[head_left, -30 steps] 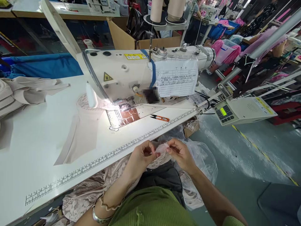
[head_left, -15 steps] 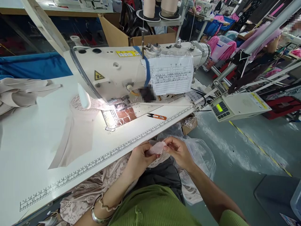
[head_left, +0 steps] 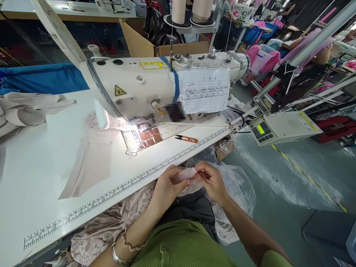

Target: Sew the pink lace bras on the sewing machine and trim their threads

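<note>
Just off the table's front edge, above my lap, both hands pinch a pale pink piece of fabric (head_left: pixel 184 175). My left hand (head_left: pixel 168 187) has its thumb and fingers closed on the piece's left part. At the right end, the fingertips of my right hand (head_left: pixel 210 181) grip it. Beige lace fabric (head_left: pixel 111 222) hangs along the table edge, and some lies under my hands. On the table, a beige fabric piece with a lace end (head_left: pixel 89 163) reaches under the lit head of the sewing machine (head_left: pixel 133 89). Orange thread snips (head_left: pixel 187 139) lie near the ruler strip.
A pile of beige fabric (head_left: pixel 25 111) sits at the table's left. The control box (head_left: pixel 283 128) juts out at the right. A clear plastic bag (head_left: pixel 236 185) hangs beside my right arm. Thread cones (head_left: pixel 201 11) stand behind the machine, and a grey bin (head_left: pixel 328 233) is at lower right.
My left thumb and fingers have shifted slightly on the pink fabric, which now looks more folded. My right hand keeps its pinch. The view has shifted a little.
</note>
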Tool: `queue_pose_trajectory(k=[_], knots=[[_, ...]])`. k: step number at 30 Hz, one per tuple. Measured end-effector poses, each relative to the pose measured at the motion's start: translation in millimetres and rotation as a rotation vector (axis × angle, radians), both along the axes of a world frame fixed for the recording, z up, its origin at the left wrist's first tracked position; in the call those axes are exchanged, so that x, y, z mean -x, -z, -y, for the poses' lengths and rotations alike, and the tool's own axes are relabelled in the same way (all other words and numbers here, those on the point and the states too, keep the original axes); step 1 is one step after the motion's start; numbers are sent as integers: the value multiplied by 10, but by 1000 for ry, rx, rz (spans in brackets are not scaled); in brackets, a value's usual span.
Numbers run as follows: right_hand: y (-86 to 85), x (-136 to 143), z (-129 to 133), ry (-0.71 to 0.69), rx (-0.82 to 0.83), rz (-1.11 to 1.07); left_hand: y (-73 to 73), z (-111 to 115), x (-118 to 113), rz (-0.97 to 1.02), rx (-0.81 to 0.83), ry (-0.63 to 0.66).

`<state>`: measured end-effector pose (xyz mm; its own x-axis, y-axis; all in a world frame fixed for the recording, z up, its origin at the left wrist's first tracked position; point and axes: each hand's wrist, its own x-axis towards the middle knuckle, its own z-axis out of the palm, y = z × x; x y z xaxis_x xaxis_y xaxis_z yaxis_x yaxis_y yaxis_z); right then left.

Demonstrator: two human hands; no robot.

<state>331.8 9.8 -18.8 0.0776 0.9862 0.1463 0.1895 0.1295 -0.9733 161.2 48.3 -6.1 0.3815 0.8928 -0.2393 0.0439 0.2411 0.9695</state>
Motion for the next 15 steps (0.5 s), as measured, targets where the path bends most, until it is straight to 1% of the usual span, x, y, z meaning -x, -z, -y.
queue_pose_trajectory(k=[2, 5, 10, 15], knots=[[-1, 17, -3, 5, -42, 1, 8, 9, -33, 46, 42, -32], [6, 35, 8, 11, -61, -6, 38, 41, -74, 86, 88, -84], [16, 58, 34, 26, -55, 3, 44, 89, -96, 84, 101, -170], [17, 81, 41, 33, -51, 2, 41, 96, -84, 85, 97, -183]])
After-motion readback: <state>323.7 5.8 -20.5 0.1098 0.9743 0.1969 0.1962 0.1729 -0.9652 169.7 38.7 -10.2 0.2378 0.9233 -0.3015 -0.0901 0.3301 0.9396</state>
